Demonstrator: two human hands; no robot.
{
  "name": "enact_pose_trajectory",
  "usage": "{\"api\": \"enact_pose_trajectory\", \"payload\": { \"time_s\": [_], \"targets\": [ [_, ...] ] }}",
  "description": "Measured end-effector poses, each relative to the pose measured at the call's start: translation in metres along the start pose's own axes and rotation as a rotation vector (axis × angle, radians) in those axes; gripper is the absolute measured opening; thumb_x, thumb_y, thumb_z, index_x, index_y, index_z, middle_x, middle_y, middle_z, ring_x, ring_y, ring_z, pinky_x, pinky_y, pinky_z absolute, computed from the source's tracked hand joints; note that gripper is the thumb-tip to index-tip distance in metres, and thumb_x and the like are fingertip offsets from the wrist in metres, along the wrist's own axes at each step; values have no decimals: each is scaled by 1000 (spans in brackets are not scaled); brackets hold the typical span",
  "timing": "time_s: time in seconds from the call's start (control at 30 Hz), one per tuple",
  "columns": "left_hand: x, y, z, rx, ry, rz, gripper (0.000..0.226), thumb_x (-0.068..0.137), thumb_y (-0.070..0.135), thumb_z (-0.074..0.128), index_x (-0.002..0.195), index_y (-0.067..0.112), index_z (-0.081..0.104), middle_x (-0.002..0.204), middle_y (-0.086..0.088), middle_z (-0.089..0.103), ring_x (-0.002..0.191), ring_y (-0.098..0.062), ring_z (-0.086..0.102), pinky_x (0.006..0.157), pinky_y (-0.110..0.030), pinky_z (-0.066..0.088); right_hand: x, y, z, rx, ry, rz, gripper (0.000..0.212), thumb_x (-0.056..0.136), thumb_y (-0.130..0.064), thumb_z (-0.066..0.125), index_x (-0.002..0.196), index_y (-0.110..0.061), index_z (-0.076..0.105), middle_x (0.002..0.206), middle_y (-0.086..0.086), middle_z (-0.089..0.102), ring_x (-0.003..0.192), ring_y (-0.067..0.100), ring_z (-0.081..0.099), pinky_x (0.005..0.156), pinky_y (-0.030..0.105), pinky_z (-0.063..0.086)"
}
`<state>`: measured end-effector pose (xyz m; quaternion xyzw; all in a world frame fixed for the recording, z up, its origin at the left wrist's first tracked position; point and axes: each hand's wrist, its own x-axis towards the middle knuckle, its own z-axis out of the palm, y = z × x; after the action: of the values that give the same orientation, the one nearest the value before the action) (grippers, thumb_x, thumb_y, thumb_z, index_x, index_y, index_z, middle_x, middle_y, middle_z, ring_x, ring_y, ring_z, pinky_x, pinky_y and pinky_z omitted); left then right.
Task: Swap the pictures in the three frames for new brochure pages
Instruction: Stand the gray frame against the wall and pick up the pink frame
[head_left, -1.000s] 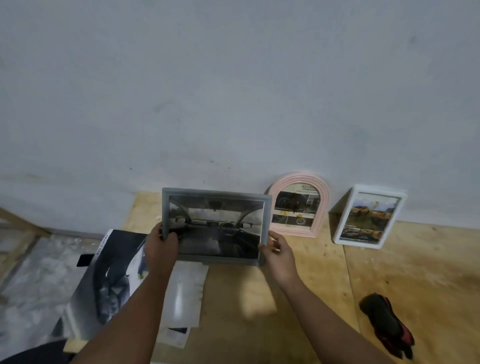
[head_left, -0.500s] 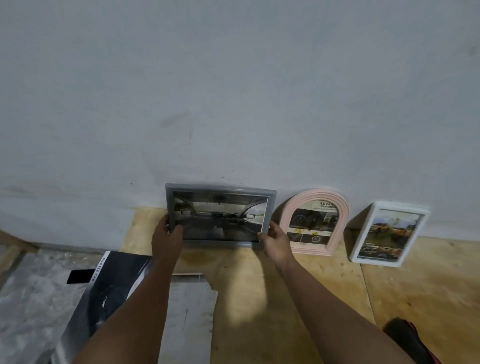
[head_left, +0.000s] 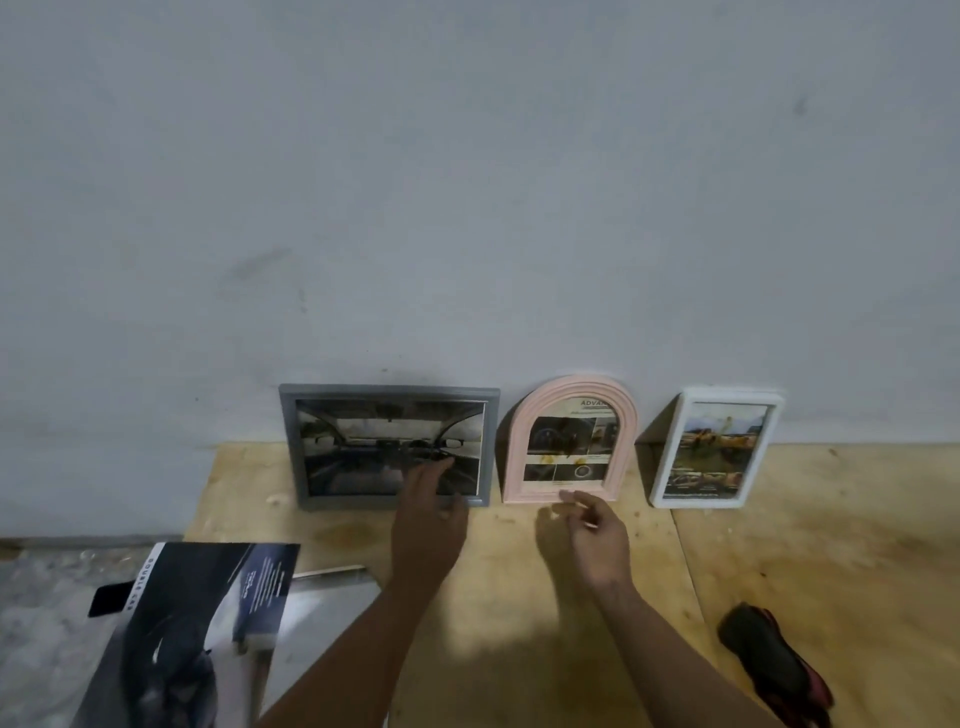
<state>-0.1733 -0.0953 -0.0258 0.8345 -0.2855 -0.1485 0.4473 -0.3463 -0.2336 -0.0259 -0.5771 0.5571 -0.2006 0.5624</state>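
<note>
While three frames lean on the wall along the board's (head_left: 519, 597) far edge, grey frame (head_left: 389, 396) leftmost, pink frame (head_left: 519, 441) middle, white frame (head_left: 662, 467) right, left hand (head_left: 428, 525) lies flat-fingered over grey's lower right; right hand (head_left: 592, 540) loose, holding nothing, near pink's base; brochure (head_left: 197, 623) at front left

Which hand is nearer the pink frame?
Right. The right hand hovers just below the pink frame, fingertips near its bottom edge; the left hand is further left, over the grey frame.
</note>
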Motion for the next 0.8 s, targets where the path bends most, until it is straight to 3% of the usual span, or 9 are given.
{"api": "enact_pose_trajectory", "payload": {
  "time_s": [0.07, 0.17, 0.3, 0.37, 0.43, 0.5, 0.57, 0.63, 0.8],
  "targets": [
    [2, 32, 27, -118, -135, -39, 49, 94, 19, 65, 142, 22, 55, 138, 1, 56, 124, -14, 56, 101, -28, 51, 14, -10, -21, -57, 97, -17, 22, 101, -18, 62, 123, -20, 65, 115, -5, 68, 116, 25, 64, 101, 37, 51],
    [9, 63, 57, -198, -206, -121, 55, 94, 25, 63, 147, 30, 49, 134, 4, 56, 113, -7, 58, 78, -10, 49, 36, -32, -42, -68, 140, -24, 43, 102, -22, 61, 144, -15, 52, 133, 4, 63, 123, 27, 60, 98, 34, 49],
    [22, 67, 91, -224, -177, -283, 75, 77, 48, 56, 149, 32, 42, 142, -1, 57, 123, -24, 60, 97, -48, 57, 67, -52, -59, -109, 75, 7, 66, 102, -17, 60, 160, -18, 28, 162, 8, 36, 146, 30, 39, 113, 39, 37],
    [27, 78, 100, -239, -171, -308, 73, 80, 42, 62, 150, 30, 42, 141, 3, 57, 127, -23, 58, 109, -51, 50, 79, -60, -62, -110, -8, 16, 72, 101, -18, 60, 162, -22, 21, 166, 5, 30, 149, 29, 34, 115, 40, 36],
    [29, 90, 103, -292, -152, -346, 72, 91, 25, 65, 157, 25, 37, 139, 14, 49, 131, -14, 48, 114, -38, 38, 87, -64, -65, -122, -90, -25, 68, 101, -17, 60, 160, -22, 26, 159, 3, 41, 137, 22, 49, 101, 25, 47],
    [34, 88, 106, -296, -95, -364, 55, 96, 21, 61, 150, 21, 48, 135, 8, 58, 127, -19, 55, 110, -41, 45, 87, -68, -70, -123, -135, -72, 58, 102, -11, 57, 156, -21, 37, 142, 0, 55, 112, 11, 58, 81, 13, 49],
    [32, 83, 104, -260, -62, -354, 29, 102, 25, 55, 129, 17, 63, 116, -5, 68, 110, -28, 66, 96, -47, 56, 85, -67, -80, -95, -126, -50, 52, 102, -11, 56, 152, -20, 45, 137, 1, 59, 110, 13, 58, 89, 23, 51],
    [21, 82, 99, -203, -43, -309, 23, 106, 32, 51, 112, 16, 66, 99, -6, 67, 94, -26, 67, 80, -42, 58, 78, -59, -92, -81, -102, -20, 45, 104, -16, 56, 148, -18, 51, 136, 2, 62, 112, 16, 59, 96, 32, 49],
    [-28, 87, 78, -203, -122, -213, 18, 106, 29, 54, 100, 15, 63, 87, -7, 65, 74, -16, 62, 62, -26, 50, 36, -27, -126, -62, -167, 139, 29, 102, -11, 49, 123, -16, 69, 105, 14, 74, 85, 26, 65, 69, 32, 48]
  ]
}}
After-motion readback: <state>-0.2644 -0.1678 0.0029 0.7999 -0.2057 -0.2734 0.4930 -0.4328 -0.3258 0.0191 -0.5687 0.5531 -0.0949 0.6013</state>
